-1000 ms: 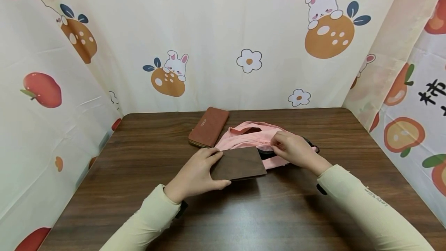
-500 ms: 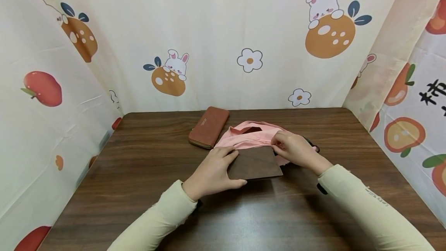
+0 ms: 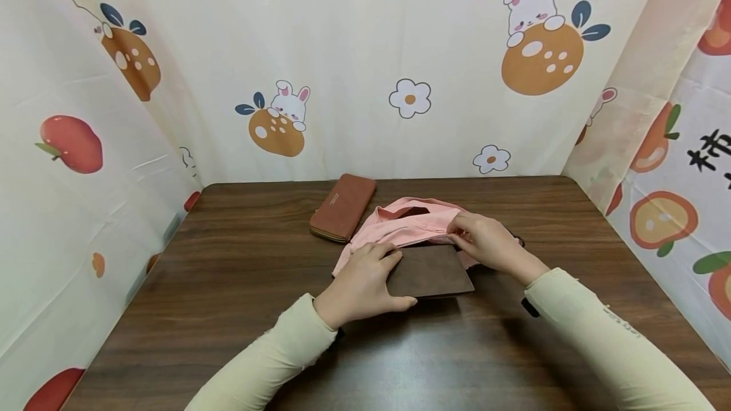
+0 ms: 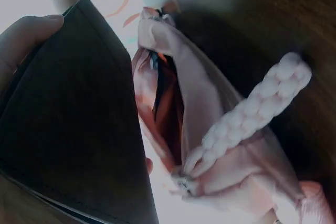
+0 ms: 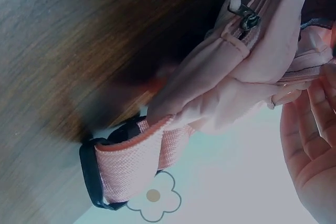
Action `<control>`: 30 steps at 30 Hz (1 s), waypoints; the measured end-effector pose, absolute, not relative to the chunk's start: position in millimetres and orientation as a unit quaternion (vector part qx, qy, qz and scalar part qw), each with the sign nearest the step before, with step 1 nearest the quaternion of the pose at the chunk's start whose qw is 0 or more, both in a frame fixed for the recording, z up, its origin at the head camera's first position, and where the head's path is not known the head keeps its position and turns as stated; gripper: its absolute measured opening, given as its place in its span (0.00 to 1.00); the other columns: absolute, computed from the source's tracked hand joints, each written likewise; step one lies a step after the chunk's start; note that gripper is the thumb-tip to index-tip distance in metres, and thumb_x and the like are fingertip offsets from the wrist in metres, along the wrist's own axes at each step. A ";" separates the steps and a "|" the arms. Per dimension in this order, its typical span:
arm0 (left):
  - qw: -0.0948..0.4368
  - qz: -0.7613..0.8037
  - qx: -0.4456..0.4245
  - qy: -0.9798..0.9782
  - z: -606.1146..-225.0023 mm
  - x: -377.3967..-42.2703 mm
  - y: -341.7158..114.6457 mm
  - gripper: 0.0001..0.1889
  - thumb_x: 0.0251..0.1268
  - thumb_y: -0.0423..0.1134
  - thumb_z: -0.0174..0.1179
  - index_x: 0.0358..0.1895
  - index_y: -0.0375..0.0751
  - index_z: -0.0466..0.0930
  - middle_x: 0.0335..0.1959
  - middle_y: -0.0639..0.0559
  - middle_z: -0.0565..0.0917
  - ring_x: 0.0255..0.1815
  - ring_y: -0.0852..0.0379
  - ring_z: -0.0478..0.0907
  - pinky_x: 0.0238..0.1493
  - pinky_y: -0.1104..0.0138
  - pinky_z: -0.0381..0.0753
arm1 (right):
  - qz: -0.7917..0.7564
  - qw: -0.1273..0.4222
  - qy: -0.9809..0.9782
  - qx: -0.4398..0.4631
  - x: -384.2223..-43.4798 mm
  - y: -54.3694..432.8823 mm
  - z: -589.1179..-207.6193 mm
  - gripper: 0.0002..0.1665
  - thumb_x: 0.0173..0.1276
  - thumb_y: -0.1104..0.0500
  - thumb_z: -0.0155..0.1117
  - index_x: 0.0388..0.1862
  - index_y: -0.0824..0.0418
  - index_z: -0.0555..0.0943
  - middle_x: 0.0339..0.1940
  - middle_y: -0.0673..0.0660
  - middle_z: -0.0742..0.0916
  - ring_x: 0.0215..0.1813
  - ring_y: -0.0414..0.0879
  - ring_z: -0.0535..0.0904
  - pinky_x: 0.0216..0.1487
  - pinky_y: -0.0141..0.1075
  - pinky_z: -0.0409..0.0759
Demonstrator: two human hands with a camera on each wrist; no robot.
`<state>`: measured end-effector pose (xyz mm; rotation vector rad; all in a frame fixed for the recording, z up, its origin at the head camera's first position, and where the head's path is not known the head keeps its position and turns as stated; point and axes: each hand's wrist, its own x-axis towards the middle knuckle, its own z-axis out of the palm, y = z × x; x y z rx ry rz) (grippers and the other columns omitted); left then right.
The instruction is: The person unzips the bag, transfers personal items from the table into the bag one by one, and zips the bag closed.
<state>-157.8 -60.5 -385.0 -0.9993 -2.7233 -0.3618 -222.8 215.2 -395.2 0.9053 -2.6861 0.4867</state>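
My left hand (image 3: 362, 281) grips a flat dark brown wallet (image 3: 431, 271), thumb along the near edge and fingers over the far one. The wallet is in front of a pink waist bag (image 3: 400, 227) and overlaps it in the head view. Stitching shows on the wallet (image 4: 79, 108) in the left wrist view, beside the bag's gaping zipped opening (image 4: 169, 114). With its fingertips, my right hand (image 3: 485, 243) pinches the bag's edge at the opening. The right wrist view shows these fingers (image 5: 315, 124) on the pink fabric next to the zip.
A reddish-brown zip purse (image 3: 344, 208) lies behind the bag to the left on the wooden table (image 3: 245, 227). From the bag hang a pale braided loop (image 4: 252, 111) and a pink strap (image 5: 128, 174) with a black buckle (image 5: 90, 174). Printed curtains (image 3: 354, 49) surround the table.
My left hand has carried the wallet rightward, in front of the bag's opening. The right hand keeps its pinch on the bag's edge and has shifted only slightly. The purse has not moved.
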 end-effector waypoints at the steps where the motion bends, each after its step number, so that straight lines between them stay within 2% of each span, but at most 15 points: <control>1: 0.107 -0.122 -0.341 -0.926 -385.7 -157.7 -59.4 0.42 0.46 0.67 0.68 0.60 0.40 0.80 0.60 0.45 0.79 0.61 0.46 0.76 0.60 0.55 0.76 | 0.168 0.133 -0.926 0.311 -222.7 215.1 -394.8 0.03 0.64 0.62 0.68 0.34 0.56 0.81 0.31 0.49 0.84 0.33 0.40 0.78 0.35 0.40 0.79; 12: 0.119 -0.125 -0.349 -0.921 -394.3 -158.7 -41.7 0.40 0.46 0.67 0.67 0.57 0.40 0.81 0.59 0.45 0.81 0.61 0.47 0.77 0.63 0.56 0.74 | 0.170 0.129 -0.930 0.300 -220.9 216.3 -392.8 0.03 0.64 0.61 0.68 0.34 0.54 0.82 0.31 0.48 0.84 0.32 0.39 0.77 0.36 0.40 0.78; 21: 0.107 -0.103 -0.341 -0.928 -395.7 -158.2 -30.4 0.41 0.48 0.69 0.65 0.59 0.42 0.80 0.59 0.47 0.80 0.60 0.50 0.77 0.56 0.57 0.79 | 0.178 0.129 -0.928 0.299 -220.3 217.1 -392.4 0.04 0.64 0.61 0.68 0.34 0.53 0.81 0.32 0.47 0.84 0.33 0.38 0.78 0.36 0.39 0.78; 30: 0.113 -0.094 -0.364 -0.920 -401.1 -164.0 -21.9 0.40 0.49 0.68 0.65 0.58 0.39 0.80 0.56 0.45 0.81 0.57 0.50 0.79 0.59 0.61 0.78 | 0.185 0.148 -0.922 0.305 -219.8 218.5 -391.4 0.05 0.62 0.63 0.69 0.33 0.53 0.81 0.31 0.47 0.83 0.32 0.38 0.77 0.34 0.37 0.77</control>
